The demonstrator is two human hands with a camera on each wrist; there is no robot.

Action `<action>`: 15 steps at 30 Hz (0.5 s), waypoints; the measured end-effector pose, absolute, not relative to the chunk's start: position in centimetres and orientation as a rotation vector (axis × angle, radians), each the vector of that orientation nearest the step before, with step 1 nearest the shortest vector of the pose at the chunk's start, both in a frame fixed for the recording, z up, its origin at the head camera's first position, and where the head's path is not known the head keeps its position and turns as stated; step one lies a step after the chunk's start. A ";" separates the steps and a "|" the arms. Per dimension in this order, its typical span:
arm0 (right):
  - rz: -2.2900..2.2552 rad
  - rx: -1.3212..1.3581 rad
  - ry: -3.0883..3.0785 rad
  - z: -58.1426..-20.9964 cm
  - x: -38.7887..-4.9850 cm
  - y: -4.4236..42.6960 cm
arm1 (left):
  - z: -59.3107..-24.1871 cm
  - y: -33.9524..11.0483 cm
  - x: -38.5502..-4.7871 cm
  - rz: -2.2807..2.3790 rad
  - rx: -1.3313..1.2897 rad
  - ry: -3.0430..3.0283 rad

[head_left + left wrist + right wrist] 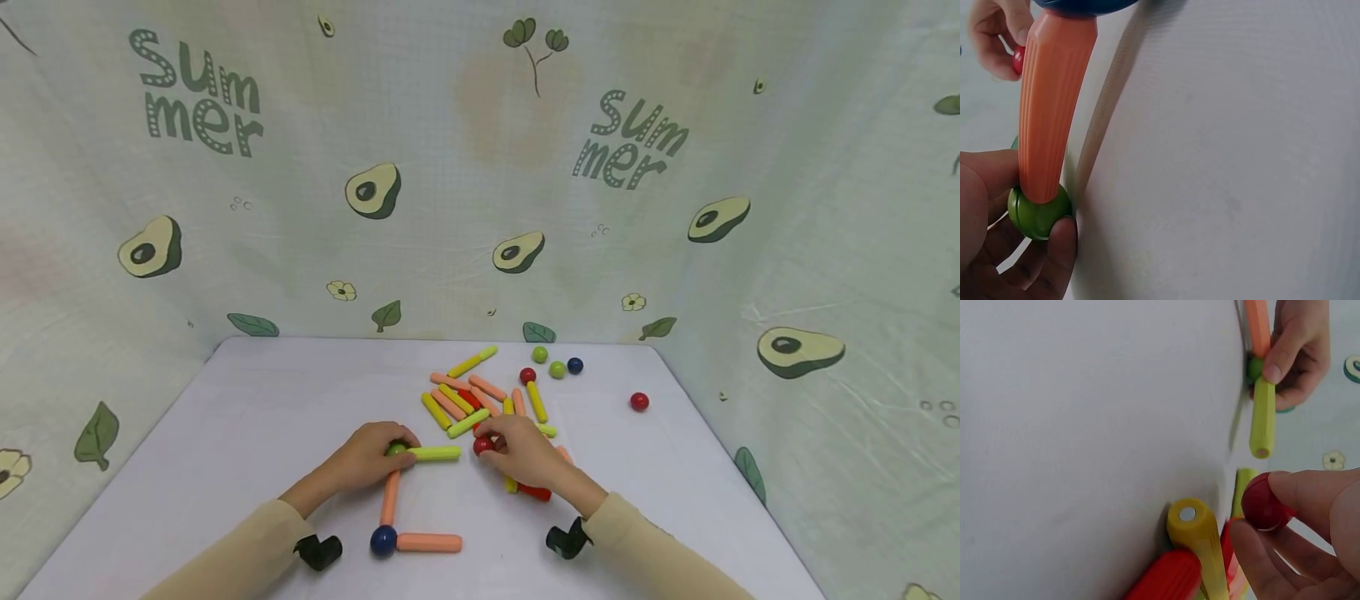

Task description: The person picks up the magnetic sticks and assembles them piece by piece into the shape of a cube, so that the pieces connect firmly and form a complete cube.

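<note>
My left hand (369, 456) grips a green ball (1036, 217) between thumb and fingers. From this ball a lime stick (438, 453) points right, its far end free, and an orange stick (390, 498) runs toward me. A dark blue ball (383, 541) joins that orange stick to a second orange stick (430, 542), which also points right. With thumb and fingers my right hand (525, 454) pinches a red ball (1264, 503). It is held a short way from the lime stick's free end, apart from it.
Loose yellow, orange, red and lime sticks (467, 423) lie piled beyond and under my right hand. Farther back are two green balls (557, 369), a blue ball (575, 365) and a red ball (528, 376). Another red ball (639, 402) lies toward the table's right edge. A printed cloth (450, 283) hangs behind.
</note>
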State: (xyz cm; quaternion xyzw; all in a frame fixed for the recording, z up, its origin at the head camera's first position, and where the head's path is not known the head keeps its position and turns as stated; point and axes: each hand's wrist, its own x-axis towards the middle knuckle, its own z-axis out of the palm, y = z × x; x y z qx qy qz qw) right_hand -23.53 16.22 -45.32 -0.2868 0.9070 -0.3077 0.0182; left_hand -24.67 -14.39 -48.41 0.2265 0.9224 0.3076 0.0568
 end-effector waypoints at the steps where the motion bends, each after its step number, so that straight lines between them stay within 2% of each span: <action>1: -0.959 -0.892 2.813 -45.5 -23.5 16.0 | -48.4 -14.4 -24.6 0.937 0.681 2.796; 15: -0.991 -0.875 2.775 -46.7 -23.7 14.2 | -48.3 -14.2 -24.5 0.962 0.649 2.795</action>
